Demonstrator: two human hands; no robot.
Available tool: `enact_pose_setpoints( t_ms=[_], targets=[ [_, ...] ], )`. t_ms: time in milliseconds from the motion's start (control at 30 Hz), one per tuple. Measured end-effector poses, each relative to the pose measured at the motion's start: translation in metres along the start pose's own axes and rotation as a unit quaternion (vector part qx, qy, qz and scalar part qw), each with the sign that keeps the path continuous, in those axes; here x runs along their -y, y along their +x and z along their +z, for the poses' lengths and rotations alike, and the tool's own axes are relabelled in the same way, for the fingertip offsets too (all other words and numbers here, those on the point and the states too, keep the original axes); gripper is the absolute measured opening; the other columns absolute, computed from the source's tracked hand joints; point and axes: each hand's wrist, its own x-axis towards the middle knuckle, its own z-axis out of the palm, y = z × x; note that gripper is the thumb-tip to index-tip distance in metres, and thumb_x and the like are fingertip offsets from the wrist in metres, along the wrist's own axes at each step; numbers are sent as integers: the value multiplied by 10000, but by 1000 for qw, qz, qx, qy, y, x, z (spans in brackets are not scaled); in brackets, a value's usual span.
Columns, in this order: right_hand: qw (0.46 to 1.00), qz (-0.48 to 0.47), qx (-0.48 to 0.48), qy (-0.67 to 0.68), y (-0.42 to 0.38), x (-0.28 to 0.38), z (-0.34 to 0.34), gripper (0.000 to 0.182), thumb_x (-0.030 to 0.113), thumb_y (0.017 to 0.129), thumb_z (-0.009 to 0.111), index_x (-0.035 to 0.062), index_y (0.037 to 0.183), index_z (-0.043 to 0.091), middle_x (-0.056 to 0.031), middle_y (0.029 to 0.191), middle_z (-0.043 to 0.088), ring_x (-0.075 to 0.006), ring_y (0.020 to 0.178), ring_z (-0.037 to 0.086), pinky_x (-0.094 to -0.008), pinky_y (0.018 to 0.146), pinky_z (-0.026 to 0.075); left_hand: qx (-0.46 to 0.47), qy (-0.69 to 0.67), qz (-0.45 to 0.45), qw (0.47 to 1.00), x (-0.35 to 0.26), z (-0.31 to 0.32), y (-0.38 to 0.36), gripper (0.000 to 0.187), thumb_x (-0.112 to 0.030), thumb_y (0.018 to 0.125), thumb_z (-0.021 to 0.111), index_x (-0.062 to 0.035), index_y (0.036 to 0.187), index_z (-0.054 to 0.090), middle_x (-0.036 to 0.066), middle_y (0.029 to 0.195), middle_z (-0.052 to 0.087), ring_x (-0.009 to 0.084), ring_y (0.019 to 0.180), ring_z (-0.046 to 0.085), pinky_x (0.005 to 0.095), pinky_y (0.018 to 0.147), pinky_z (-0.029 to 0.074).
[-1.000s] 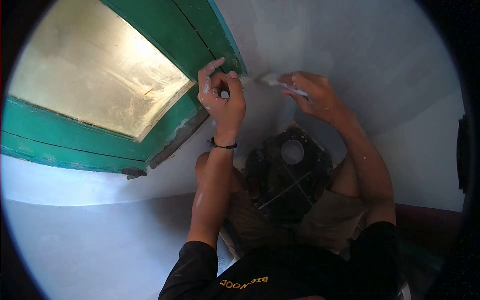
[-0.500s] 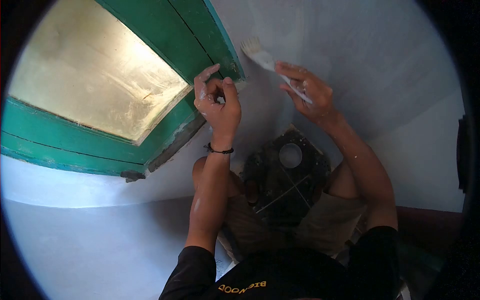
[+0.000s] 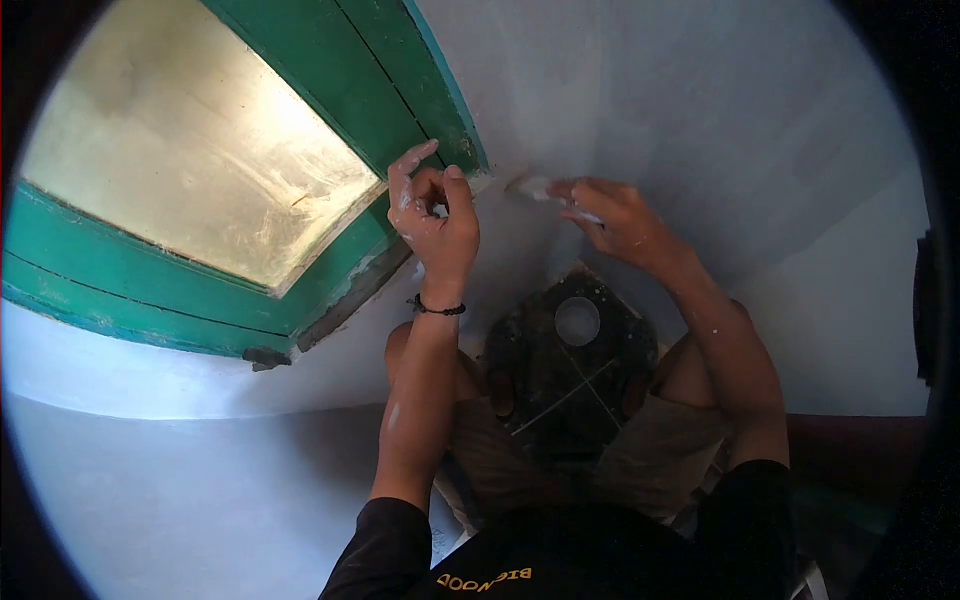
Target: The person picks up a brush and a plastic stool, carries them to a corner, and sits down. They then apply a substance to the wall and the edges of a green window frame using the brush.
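Note:
My right hand (image 3: pixel 625 222) is closed around the white handle of a paintbrush (image 3: pixel 535 187). The brush points left, with its bristles at the pale wall (image 3: pixel 640 80) just right of the green frame's corner; whether they touch is hard to tell. My left hand (image 3: pixel 436 205) is raised in front of the green wooden frame (image 3: pixel 400 100). Its index finger is stretched out, the other fingers are loosely curled, and the thumb stands apart with nothing visible between them. White smears mark its fingers, and a dark bracelet circles the wrist.
Below, a round container (image 3: pixel 577 322) with pale contents stands on the dark tiled floor (image 3: pixel 560 390) between my legs. A yellowish pane (image 3: pixel 200 150) fills the green frame. Rough bare mortar (image 3: pixel 350 295) runs along its lower edge. A dark object (image 3: pixel 925 310) is at the far right.
My right hand has moved down with the paintbrush, and the bristles now sit lower, beside the frame's corner. The brush lies flatter. My left hand has barely moved.

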Motion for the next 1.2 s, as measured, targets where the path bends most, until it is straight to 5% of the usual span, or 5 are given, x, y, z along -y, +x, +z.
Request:
enact_pose_setpoints(
  t_ms=[367,467,867,1067,1200],
  targets=[
    [900,-241,-344,-120,64,-11,-11,316,-59,825,809,17,1000,557,-185,1192,741,-335,1116,733,-371,854,649,1,23,23,999,3,3,1,283,-100,1004,642,-11,1256,551,6,601,551,63,557,512,227,558,407],
    [887,-256,-367,-115,72,-8,-15,361,-26,825,823,26,1033,533,-198,1204,735,-348,1144,720,-369,853,651,-1,14,24,1000,2,3,0,274,-107,1005,645,-13,1247,557,5,603,554,59,561,514,224,556,409],
    [962,-117,-241,-58,46,-10,-12,288,-65,804,811,-14,1039,651,-142,1190,752,-280,1060,755,-325,825,653,2,30,24,999,7,-1,0,268,-108,1004,648,-12,1239,563,4,612,551,60,555,513,227,550,423],
    [999,34,3,10,18,-8,-32,234,14,888,765,43,1087,646,-121,1120,763,-321,902,757,-424,753,592,3,10,18,1000,4,4,-1,268,-87,996,637,-9,1241,563,2,612,548,63,557,514,225,552,426],
    [991,108,74,-38,-1,-12,-30,236,55,923,738,61,1105,587,-138,1087,758,-367,943,732,-476,828,533,4,17,22,1000,3,9,0,266,-88,994,635,-7,1237,562,3,613,552,66,560,522,229,550,421]
  ],
)
